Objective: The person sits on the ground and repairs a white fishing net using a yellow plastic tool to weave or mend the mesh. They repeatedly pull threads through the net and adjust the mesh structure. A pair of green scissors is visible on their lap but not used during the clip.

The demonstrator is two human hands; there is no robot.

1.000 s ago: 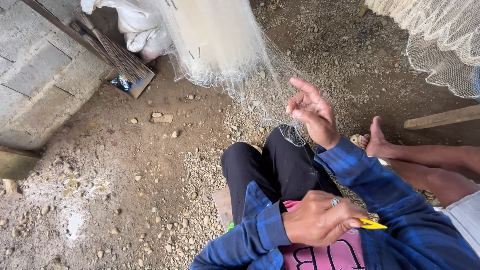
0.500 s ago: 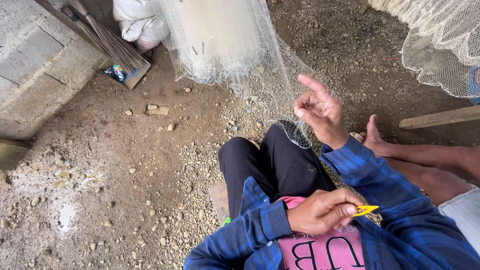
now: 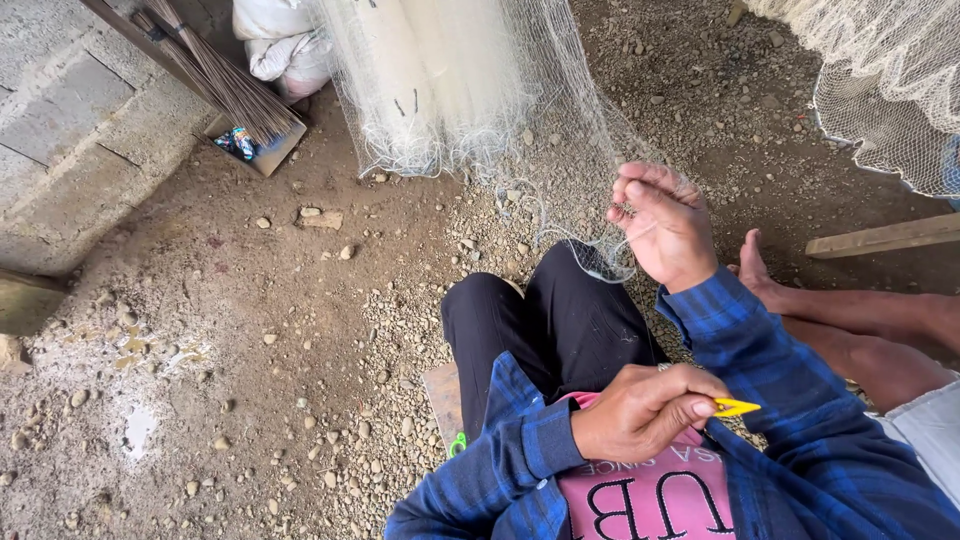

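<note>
The right hand (image 3: 668, 232) was raised over the knee, fingers pinching a strand of the pale fishing net (image 3: 470, 90) that hung down to the gravel ground (image 3: 250, 340). The left hand (image 3: 645, 410) sat at the chest, gripping a small yellow tool (image 3: 735, 407). A stick broom (image 3: 215, 75) leaned on the block wall (image 3: 70, 130).

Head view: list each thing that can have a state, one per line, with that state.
fishing net: hanging bunched, its lower edge drawn out to the right hand
right hand: raised, fingers closed on net strands
left hand: closed around the yellow tool
yellow tool: gripped, only its pointed tip showing
broom: leaning against the block wall
second net: hanging spread at upper right
</note>
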